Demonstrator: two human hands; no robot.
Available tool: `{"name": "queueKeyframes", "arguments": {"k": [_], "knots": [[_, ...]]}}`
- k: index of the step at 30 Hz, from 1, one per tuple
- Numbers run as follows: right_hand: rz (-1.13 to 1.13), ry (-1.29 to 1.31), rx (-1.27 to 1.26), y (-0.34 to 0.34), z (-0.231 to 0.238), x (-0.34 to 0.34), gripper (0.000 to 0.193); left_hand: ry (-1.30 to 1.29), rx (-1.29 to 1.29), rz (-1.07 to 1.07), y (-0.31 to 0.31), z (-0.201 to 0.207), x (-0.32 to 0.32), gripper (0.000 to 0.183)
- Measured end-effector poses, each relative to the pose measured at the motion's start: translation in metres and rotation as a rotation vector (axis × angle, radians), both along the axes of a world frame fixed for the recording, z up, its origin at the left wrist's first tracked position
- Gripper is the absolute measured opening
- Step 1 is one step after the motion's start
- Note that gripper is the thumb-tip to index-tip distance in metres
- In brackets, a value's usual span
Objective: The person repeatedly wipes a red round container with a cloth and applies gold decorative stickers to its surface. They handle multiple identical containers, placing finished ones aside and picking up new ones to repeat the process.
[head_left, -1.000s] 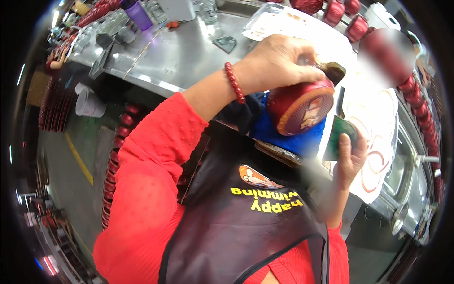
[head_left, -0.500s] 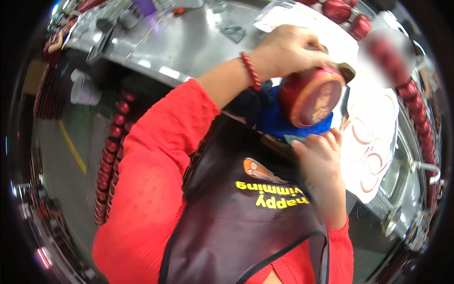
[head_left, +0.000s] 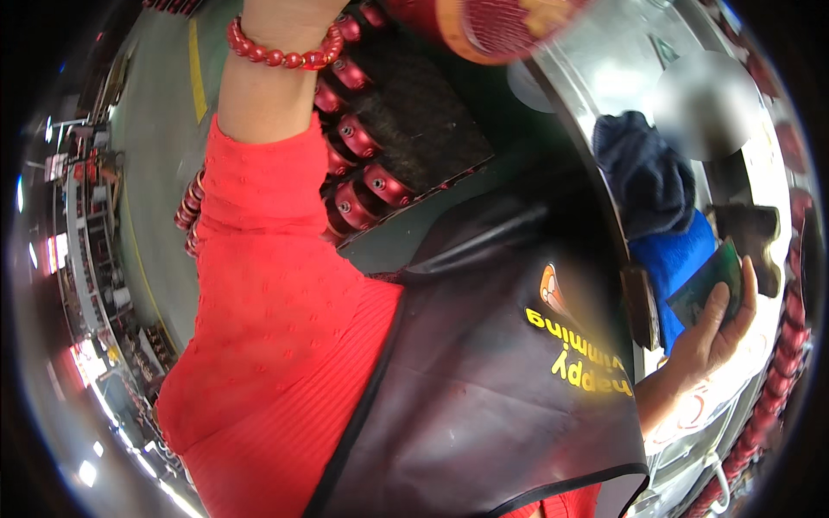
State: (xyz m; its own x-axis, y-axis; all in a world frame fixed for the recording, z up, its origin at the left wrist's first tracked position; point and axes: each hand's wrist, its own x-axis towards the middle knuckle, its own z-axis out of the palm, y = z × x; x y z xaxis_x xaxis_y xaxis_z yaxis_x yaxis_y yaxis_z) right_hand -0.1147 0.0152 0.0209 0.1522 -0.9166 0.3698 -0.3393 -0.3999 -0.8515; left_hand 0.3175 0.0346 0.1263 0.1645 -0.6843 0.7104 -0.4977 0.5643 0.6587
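At the top edge hangs a red round piece [head_left: 432, 17] with an orange-gold rim and a raised gold pattern, clear of the bench and partly cut off. Next to it is my left hand [head_left: 294, 12], wearing a red beaded bracelet [head_left: 281, 53]; its fingers lie beyond the frame, but it appears to carry this piece. Over the bench on the right, my right hand [head_left: 712, 332] pinches a thin dark-green square sheet [head_left: 710, 289] between thumb and fingers. Beneath the sheet lies a blue cloth [head_left: 673, 259], beside a crumpled dark navy cloth [head_left: 643, 173].
Several similar red round pieces [head_left: 354, 138] stand in rows by a black board [head_left: 423, 112], low on my left. A metal bench [head_left: 604, 69] runs along the right, with a brown curved block [head_left: 747, 242] near the blue cloth. Red pieces line its far side.
My left hand and the red round piece have left the blue cloth and risen leftward. The view has turned left toward the rows. The green sheet shows more fully in my right hand.
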Motion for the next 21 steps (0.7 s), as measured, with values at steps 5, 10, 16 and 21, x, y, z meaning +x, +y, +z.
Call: {"name": "queueKeyframes", "arguments": {"k": [5, 10, 16, 21], "knots": [[0.297, 0.313, -0.199, -0.024, -0.003, 0.05, 0.034, -0.459, 0.212, 0.812, 0.018, -0.099, 0.069, 0.026], [0.231, 0.74, -0.327, -0.019, 0.001, 0.07, 0.045, -0.49, 0.557, 0.995, 0.006, -0.224, 0.155, 0.037], [0.283, 1.005, -0.316, -0.02, -0.013, 0.095, 0.054, -0.396, 0.91, 1.105, -0.017, -0.349, 0.218, 0.042], [0.308, 1.1, -0.303, -0.02, -0.027, 0.104, 0.062, -0.24, 1.102, 1.209, -0.031, -0.411, 0.243, 0.043]]}}
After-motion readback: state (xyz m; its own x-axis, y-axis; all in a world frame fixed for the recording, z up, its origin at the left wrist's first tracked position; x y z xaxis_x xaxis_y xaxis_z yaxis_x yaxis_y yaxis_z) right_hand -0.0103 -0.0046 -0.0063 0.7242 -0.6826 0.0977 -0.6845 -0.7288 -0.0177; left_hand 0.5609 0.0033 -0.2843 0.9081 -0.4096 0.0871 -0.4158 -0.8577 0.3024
